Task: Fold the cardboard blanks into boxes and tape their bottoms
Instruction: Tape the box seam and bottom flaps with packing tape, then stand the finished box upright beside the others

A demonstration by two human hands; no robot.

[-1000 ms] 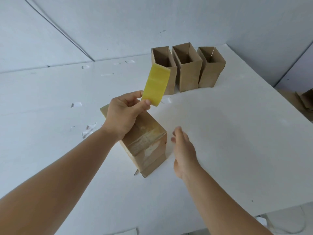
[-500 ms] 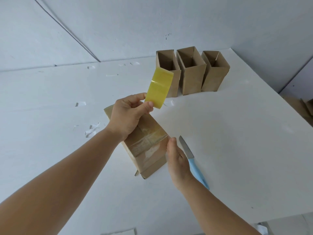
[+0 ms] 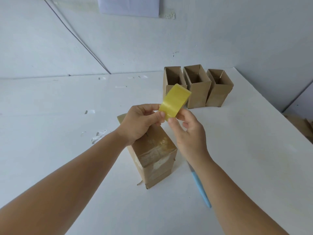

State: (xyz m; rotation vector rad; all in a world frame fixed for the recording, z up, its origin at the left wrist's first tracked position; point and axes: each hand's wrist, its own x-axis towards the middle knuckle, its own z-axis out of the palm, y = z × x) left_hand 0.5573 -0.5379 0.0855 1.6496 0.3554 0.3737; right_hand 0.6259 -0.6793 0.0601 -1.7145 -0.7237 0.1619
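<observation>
Wide bare worktop [image 3: 50, 150] open across the left of the frame, taped box [image 3: 152, 155] standing upside down at centre, blue-handled knife [image 3: 200, 189] lying just right of it, three open boxes [image 3: 196, 89] blocking the upper right, clear lane along the right edge

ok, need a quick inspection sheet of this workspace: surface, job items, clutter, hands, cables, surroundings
Surface: white table, with scuffs and tape scraps on its left part.
Job's things: taped box standing with its sealed end up; three open boxes in a row at the back; yellow tape strip held in the air.
Clutter: blue-handled knife lying right of the taped box.
Hands: left hand and right hand both pinch the strip's lower end.
Cables: thin dark line on the wall, cannot tell if cable.
Surroundings: white wall, paper sheet fixed on it; cardboard pieces beyond the right edge.
</observation>
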